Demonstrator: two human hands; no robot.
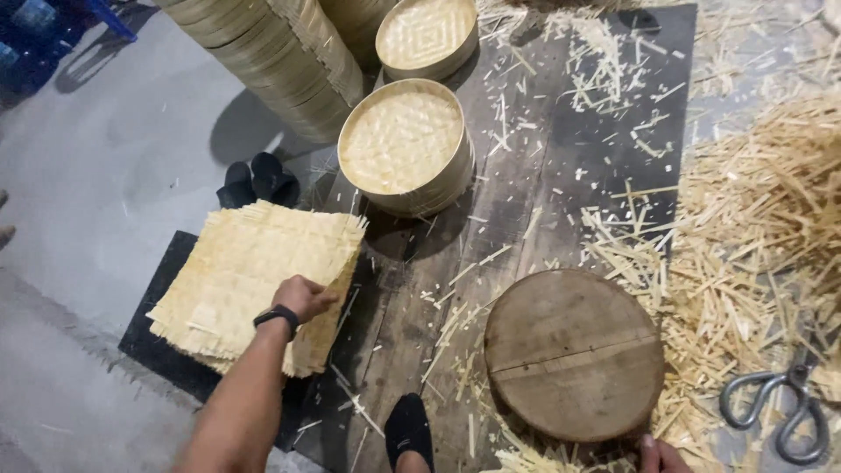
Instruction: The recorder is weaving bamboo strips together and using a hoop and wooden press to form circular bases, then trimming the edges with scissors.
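My left hand (304, 296) rests on the right edge of a stack of square woven bamboo mats (250, 280), fingers curled over the top mat; a black band is on that wrist. Only the fingertips of my right hand (661, 455) show at the bottom edge, touching the near rim of a round wooden block (574, 350). Whether they grip it is hidden. Two round bamboo trays with woven bottoms stand beyond, one near (403, 144) and one farther back (427, 35).
A dark wooden board (534, 175) strewn with bamboo slivers lies under the work. A heap of bamboo offcuts (771, 219) fills the right side. Large metal shears (780, 407) lie at lower right. Stacked bamboo rims (272, 52) stand top left, black shoes (258, 180) beside them. My foot (409, 431) is at the bottom.
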